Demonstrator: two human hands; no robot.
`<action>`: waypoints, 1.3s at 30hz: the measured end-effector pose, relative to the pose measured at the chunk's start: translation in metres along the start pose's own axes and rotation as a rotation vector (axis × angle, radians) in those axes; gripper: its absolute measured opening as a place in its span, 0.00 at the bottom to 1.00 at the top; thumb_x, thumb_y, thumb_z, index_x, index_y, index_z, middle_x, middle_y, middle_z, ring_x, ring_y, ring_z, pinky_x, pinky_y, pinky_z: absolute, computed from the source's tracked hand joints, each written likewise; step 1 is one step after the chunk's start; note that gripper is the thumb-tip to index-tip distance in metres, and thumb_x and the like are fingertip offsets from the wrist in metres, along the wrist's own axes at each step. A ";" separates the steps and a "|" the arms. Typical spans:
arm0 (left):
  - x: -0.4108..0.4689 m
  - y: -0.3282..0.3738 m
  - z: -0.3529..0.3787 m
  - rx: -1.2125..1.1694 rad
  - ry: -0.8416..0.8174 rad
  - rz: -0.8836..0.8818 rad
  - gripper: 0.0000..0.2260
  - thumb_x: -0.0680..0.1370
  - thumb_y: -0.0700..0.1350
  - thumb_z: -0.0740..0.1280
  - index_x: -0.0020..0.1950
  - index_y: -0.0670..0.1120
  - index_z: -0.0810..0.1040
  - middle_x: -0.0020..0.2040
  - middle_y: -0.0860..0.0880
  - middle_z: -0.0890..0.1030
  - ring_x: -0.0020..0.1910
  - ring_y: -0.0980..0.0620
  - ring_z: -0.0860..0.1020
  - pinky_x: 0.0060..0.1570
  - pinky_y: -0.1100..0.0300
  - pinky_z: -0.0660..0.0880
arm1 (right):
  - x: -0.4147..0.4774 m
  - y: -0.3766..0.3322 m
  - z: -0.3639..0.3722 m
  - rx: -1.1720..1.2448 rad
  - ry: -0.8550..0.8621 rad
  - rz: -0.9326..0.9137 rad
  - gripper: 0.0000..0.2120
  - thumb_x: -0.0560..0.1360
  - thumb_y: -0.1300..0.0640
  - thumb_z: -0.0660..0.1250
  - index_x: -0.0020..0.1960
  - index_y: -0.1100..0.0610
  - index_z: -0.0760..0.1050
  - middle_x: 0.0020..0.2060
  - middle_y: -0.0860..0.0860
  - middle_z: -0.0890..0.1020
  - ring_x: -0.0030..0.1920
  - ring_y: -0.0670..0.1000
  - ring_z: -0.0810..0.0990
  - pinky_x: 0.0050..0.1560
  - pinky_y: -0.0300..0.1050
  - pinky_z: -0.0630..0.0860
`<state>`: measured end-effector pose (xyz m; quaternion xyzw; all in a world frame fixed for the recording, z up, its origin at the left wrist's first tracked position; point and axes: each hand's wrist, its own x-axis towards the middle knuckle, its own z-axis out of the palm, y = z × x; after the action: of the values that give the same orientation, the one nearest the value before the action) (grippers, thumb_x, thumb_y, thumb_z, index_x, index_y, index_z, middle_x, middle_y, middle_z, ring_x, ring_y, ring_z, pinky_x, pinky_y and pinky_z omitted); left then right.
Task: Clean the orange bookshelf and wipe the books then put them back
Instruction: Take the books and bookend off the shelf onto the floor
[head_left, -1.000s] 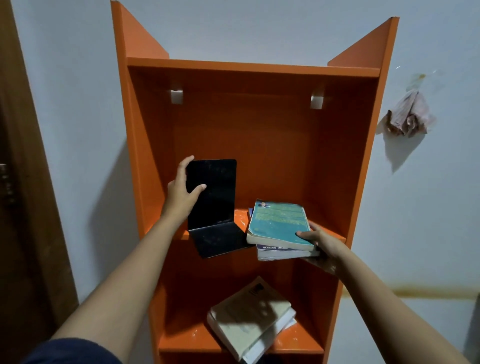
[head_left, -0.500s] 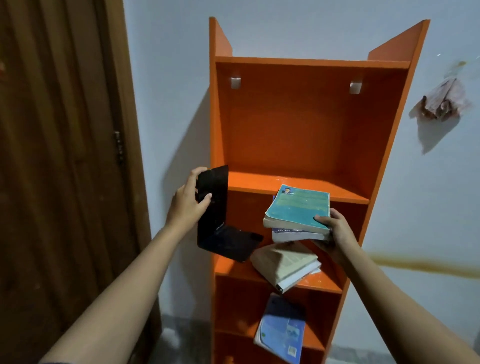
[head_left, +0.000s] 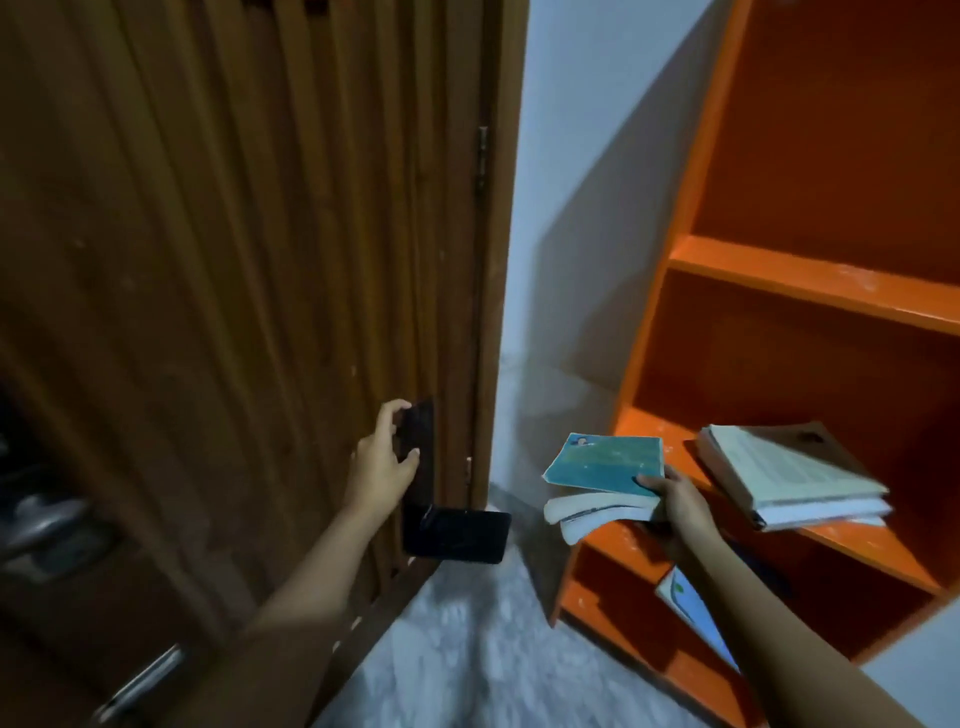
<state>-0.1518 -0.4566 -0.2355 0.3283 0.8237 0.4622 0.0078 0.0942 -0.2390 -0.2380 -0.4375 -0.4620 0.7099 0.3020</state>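
The orange bookshelf (head_left: 810, 280) stands at the right against a pale wall. My left hand (head_left: 382, 470) grips the upright plate of a black L-shaped bookend (head_left: 457, 532), held low in front of the wooden door. My right hand (head_left: 680, 501) holds a small stack of books (head_left: 605, 480), teal cover on top, in the air just left of the shelf's front edge. A second stack of pale books (head_left: 789, 478) lies askew on a lower shelf. A blue-and-white book (head_left: 691, 610) leans in the bottom compartment, partly behind my right forearm.
A ribbed brown wooden door (head_left: 260, 249) fills the left half, its frame (head_left: 493, 208) beside a strip of pale wall. A metal door handle (head_left: 41, 519) shows at the far left. Grey speckled floor (head_left: 467, 649) lies between door and shelf.
My view has swung left and down. Both hands have come away from the shelf and lowered, the left carrying the bookend toward the door, the right carrying the teal-topped books.
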 end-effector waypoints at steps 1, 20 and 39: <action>-0.003 -0.012 0.000 0.032 0.015 -0.036 0.23 0.74 0.38 0.69 0.63 0.55 0.66 0.54 0.47 0.80 0.37 0.47 0.79 0.32 0.62 0.70 | 0.009 0.010 0.007 -0.024 -0.016 0.032 0.21 0.73 0.69 0.60 0.63 0.56 0.72 0.49 0.60 0.80 0.37 0.55 0.79 0.29 0.41 0.76; -0.075 -0.219 0.161 0.101 0.376 -0.493 0.24 0.75 0.34 0.63 0.68 0.51 0.65 0.53 0.45 0.79 0.50 0.43 0.78 0.46 0.53 0.75 | 0.229 0.260 0.040 -0.469 -0.334 0.357 0.25 0.75 0.63 0.63 0.70 0.48 0.65 0.57 0.63 0.77 0.37 0.61 0.75 0.22 0.41 0.73; -0.242 -0.537 0.403 0.089 0.458 -0.675 0.15 0.77 0.35 0.65 0.61 0.42 0.65 0.54 0.41 0.79 0.50 0.42 0.77 0.41 0.58 0.70 | 0.342 0.689 -0.043 -0.271 -0.474 0.439 0.32 0.72 0.62 0.70 0.71 0.46 0.62 0.62 0.59 0.76 0.53 0.59 0.81 0.45 0.53 0.81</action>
<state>-0.1212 -0.4756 -0.9482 -0.0717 0.8848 0.4589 -0.0387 -0.0330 -0.2069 -0.9972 -0.3855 -0.5042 0.7720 -0.0343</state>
